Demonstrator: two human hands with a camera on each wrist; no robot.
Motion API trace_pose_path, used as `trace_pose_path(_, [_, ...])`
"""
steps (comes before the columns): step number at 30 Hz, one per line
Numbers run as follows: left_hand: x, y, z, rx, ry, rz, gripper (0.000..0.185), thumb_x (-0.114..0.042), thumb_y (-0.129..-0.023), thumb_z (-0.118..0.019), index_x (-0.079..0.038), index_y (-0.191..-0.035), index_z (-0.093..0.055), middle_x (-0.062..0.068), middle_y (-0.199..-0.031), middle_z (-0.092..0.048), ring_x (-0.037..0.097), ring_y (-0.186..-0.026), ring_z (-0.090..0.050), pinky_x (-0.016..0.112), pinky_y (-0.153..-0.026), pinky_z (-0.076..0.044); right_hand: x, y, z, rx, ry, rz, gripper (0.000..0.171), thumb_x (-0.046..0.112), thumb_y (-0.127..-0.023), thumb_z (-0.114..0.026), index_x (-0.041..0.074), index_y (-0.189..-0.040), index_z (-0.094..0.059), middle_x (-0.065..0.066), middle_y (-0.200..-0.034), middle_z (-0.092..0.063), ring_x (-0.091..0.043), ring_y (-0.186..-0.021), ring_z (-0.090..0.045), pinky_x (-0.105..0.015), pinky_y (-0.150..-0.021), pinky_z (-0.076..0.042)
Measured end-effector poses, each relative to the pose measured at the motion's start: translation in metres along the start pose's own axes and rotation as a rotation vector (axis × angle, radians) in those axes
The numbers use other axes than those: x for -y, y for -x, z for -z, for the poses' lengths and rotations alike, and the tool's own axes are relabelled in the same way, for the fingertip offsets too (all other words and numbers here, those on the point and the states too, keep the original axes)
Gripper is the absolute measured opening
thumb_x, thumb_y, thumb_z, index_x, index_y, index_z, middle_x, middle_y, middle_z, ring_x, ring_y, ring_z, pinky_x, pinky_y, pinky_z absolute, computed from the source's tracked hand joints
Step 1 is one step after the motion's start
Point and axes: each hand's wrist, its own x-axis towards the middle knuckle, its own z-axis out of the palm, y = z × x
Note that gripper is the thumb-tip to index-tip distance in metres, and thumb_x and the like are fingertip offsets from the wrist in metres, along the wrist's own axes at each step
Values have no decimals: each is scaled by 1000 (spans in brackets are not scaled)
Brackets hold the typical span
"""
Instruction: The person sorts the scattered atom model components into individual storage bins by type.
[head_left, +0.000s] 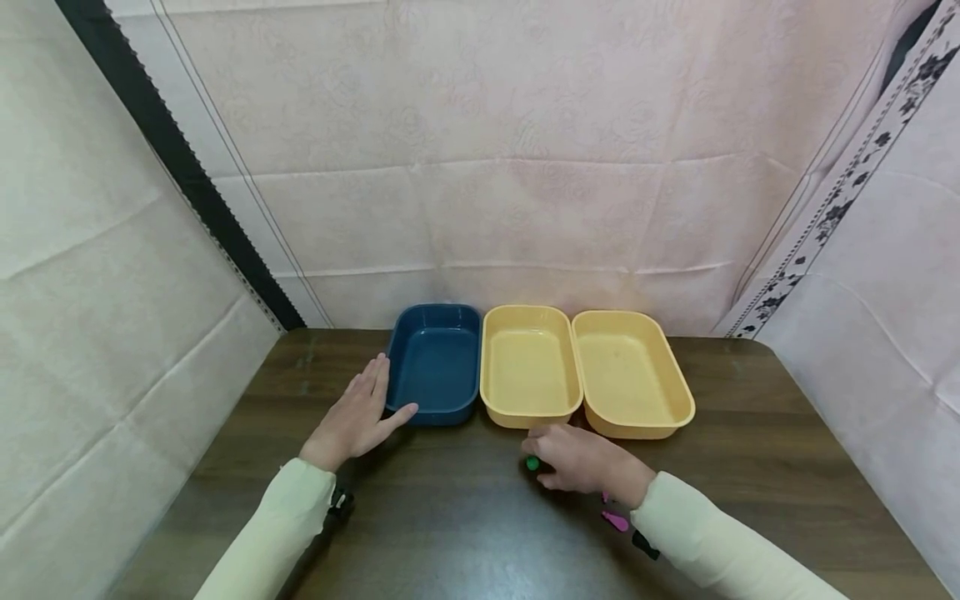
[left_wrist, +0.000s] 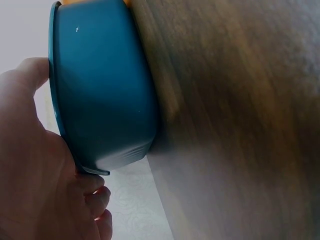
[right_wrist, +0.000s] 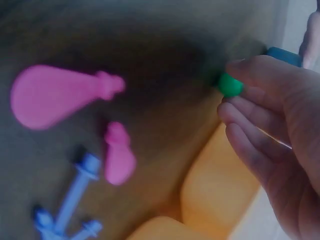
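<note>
My left hand (head_left: 356, 421) rests against the left side of a dark blue tray (head_left: 431, 416), fingers straight and thumb spread along its near rim. The left wrist view shows the thumb touching the rim of this blue tray (left_wrist: 105, 75). Just in front of the middle yellow tray (head_left: 531, 419), my right hand (head_left: 583, 460) pinches a small round green piece (head_left: 532, 462) between thumb and fingertips. Up close, the green piece (right_wrist: 231, 86) shows a smooth, ball-like end, with the rest hidden by fingers.
A second yellow tray (head_left: 637, 432) stands at the right of the row. Two pink plastic pieces, one large (right_wrist: 47, 97) and one small (right_wrist: 120, 157), lie beside a blue branching piece (right_wrist: 70, 205) near my right wrist. Light cloth (head_left: 525, 167) hangs behind the wooden table (head_left: 465, 533).
</note>
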Motion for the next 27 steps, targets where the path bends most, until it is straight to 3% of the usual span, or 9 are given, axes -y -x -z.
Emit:
trace_pose_path(4, [0,1,0,5,5,3,108,-75,-102,-41,4,-168,-7,22,-178,-4,43,-165,-12,60,-133,-16,-5,0,-8,2,-82,25,10,9,-91,-81,12,-95,-72,2,-88,-66,-1,-79,-52,-14,-69,-49])
trace_pose_path(11, [-1,0,0,6,6,3,107,-74,-103,-41,4,-167,-7,22,-178,-4,43,-165,-12,61,-133,-15,-7,0,-4,-8,-228,-6,11,13,-91,-81,14,-96,-72,6,-87,-64,-1,-76,-55,-14,-68,-51])
trace_pose_path(27, [-1,1,1,6,5,6,108,-75,-102,-40,4,-168,-7,23,-178,-5,44,-165,-12,61,-133,-17,2,-20,42,-39,-197,-26,12,14,-90,-82,16,-96,-72,2,-86,-67,-11,-78,-61,-16,-69,-54])
